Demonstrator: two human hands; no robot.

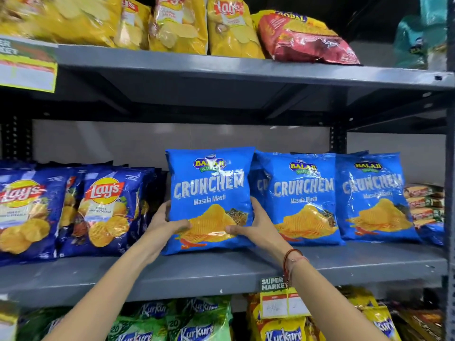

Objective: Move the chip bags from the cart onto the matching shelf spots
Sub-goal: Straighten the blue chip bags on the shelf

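A light-blue Crunchem Masala Masti bag stands upright on the grey middle shelf. My left hand grips its lower left side and my right hand grips its lower right side, thumbs on the front. Just to its right stand two matching Crunchem bags, the nearer one touching the held bag. The cart is out of view.
Dark-blue Lay's bags fill the middle shelf's left part. Yellow Lay's bags and a red bag sit on the upper shelf. Green and yellow Kurkure bags fill the lower shelf. A price tag hangs from the shelf edge.
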